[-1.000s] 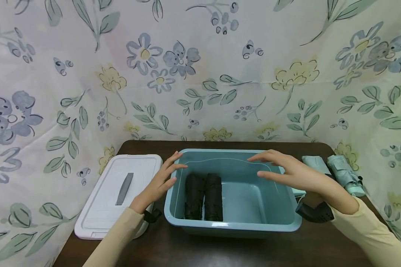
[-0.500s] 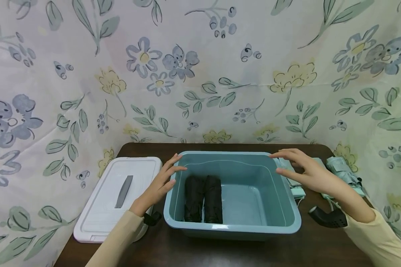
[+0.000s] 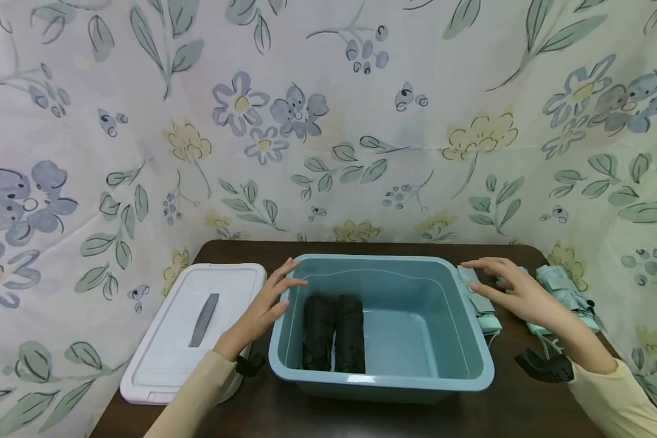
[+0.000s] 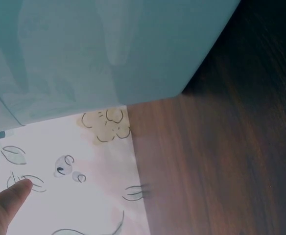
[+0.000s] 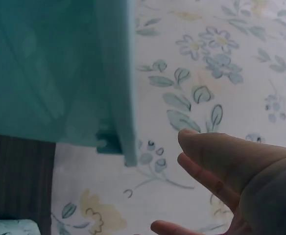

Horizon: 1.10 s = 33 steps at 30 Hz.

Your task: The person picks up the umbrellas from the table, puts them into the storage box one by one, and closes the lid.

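A light blue plastic bin [image 3: 382, 382] stands in the middle of the table. Inside, on its left side, two black rolled bundles that look like folded umbrellas [image 3: 319, 334] lie side by side. My left hand [image 3: 258, 313] is at the bin's left rim with fingers spread, gripping nothing; whether it touches the rim cannot be told. To the right of the bin, my right hand [image 3: 520, 293] hovers over pale teal folded umbrellas [image 3: 483, 307], fingers extended and holding nothing. In the right wrist view, its thumb and fingers [image 5: 209, 152] are apart from the bin wall.
A white lidded box [image 3: 164, 347] with a grey handle [image 3: 204, 319] stands left of the bin. Another teal folded umbrella [image 3: 566, 289] lies at the table's right edge. The dark wooden table [image 3: 383, 420] backs onto a flowered cloth [image 3: 328, 121].
My right hand has moved right, from above the bin's interior to over the teal umbrellas beside it. My left hand has stayed at the left rim. The view has tilted slightly.
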Tool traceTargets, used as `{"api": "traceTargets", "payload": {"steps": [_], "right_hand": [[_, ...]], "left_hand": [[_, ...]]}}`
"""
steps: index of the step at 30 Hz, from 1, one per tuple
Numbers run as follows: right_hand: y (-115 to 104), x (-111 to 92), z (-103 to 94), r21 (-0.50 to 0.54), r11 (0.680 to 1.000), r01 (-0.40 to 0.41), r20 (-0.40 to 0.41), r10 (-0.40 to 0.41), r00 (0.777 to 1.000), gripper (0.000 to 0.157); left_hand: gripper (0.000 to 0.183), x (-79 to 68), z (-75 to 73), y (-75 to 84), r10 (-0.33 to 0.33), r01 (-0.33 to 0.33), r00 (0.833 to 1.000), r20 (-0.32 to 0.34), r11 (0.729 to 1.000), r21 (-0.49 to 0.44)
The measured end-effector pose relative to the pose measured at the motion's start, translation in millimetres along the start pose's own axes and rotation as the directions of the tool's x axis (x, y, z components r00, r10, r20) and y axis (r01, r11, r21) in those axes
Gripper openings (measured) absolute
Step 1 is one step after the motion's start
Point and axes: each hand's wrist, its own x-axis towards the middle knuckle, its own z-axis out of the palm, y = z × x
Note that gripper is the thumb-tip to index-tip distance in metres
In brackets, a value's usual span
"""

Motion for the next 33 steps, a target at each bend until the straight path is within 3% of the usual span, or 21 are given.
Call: {"api": "traceTargets", "payload": {"steps": [13, 19, 23, 33], "right_hand": [[42.7, -4.7, 18.1, -0.038, 0.999, 0.021, -0.027, -0.022, 0.999, 0.045], [62.6, -4.3, 31.8, -0.101, 0.995, -0.023, -0.037, 0.019, 0.999, 0.048], [71.0, -2.9, 38.2, -0.093, 0.994, -0.057, -0.005, 0.056, 0.998, 0.049], [91.7, 3.7, 44.5, -0.096, 0.995, -0.041, 0.063, 0.047, 0.997, 0.048]], "left_hand": [[0.049, -0.9, 1.7, -1.3, 0.009, -0.009, 1.000, -0.008, 1.000, -0.010], [0.048, -1.5, 1.8, -2.7, 0.007, -0.007, 1.000, -0.009, 1.000, -0.011], [0.048, -1.1, 1.4, -1.7, 0.006, -0.006, 1.000, -0.011, 1.000, -0.006], [0.052, -1.3, 2.4, -1.5, 0.001, -0.001, 1.000, -0.014, 1.000, -0.012]]}}
